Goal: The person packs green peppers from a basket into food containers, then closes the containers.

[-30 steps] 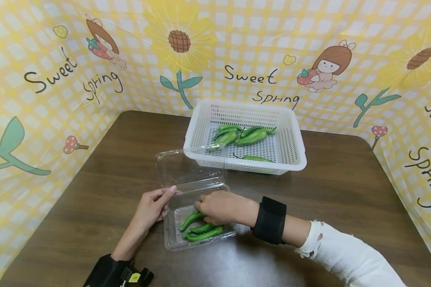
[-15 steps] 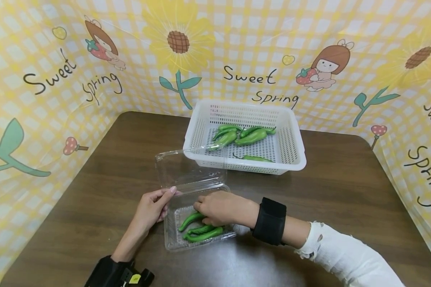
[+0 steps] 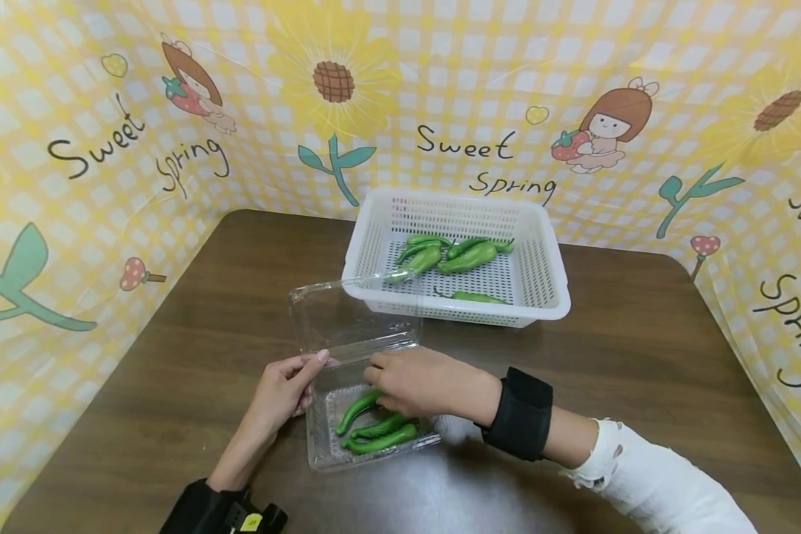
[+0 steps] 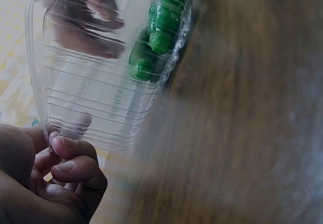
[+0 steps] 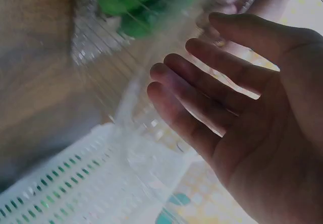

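My left hand pinches the clear box at 9 o'clock; my right hand hovers wide over the peppers. The light box could slide on the surface.

We see the raised clamshell lid blocking the way from the white basket to the tray. Bare table lies open along the right edge and the near edge.

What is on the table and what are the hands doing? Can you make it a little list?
left hand: holds the clear box's left edge
right hand: open, fingers straight, over the peppers in the box
box lid: open, standing up
white basket: behind the box, more green peppers inside
table: dark brown wood
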### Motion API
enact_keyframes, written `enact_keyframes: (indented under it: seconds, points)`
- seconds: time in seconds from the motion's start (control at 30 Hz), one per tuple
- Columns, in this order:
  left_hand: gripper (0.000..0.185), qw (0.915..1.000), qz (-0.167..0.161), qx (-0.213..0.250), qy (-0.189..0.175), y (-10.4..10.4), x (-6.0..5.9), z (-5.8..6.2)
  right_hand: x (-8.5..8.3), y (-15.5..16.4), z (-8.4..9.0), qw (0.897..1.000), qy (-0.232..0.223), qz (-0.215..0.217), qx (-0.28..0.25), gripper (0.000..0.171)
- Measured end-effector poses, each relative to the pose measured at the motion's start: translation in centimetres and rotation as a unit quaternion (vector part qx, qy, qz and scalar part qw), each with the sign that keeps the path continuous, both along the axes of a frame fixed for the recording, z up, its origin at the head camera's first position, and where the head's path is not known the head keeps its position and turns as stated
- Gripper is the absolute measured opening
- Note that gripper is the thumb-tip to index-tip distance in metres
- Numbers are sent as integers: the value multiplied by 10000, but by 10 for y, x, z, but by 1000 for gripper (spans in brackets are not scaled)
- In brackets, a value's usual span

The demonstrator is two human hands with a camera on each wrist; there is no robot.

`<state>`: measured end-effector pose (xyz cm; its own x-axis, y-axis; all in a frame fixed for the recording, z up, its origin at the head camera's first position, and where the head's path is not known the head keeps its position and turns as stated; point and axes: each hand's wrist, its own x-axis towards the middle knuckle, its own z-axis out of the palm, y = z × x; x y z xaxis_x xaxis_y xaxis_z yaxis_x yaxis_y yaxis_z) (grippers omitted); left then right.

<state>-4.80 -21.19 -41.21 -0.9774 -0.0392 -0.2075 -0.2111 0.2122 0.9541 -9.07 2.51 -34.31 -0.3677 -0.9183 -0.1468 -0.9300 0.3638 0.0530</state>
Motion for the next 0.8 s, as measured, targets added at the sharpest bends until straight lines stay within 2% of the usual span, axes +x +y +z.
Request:
enact_keyframes:
  seconds: [0.17,0.3,0.7,0.8]
  points:
    - [45,10000,-28,-21,11,0,0,1,-3,9,15,9979,-61,163,-628,20]
    - [45,10000,-23,-38,18,-1,0,1,-6,19,25,9953,-199,90,-945,16]
    - [44,10000,-34,-14,34,-1,-1,1,-24,62,55,9829,-511,-722,-1615,10]
    - [44,10000,-56,-16,52,-1,-1,1,-31,74,61,9794,-457,-894,-1754,10]
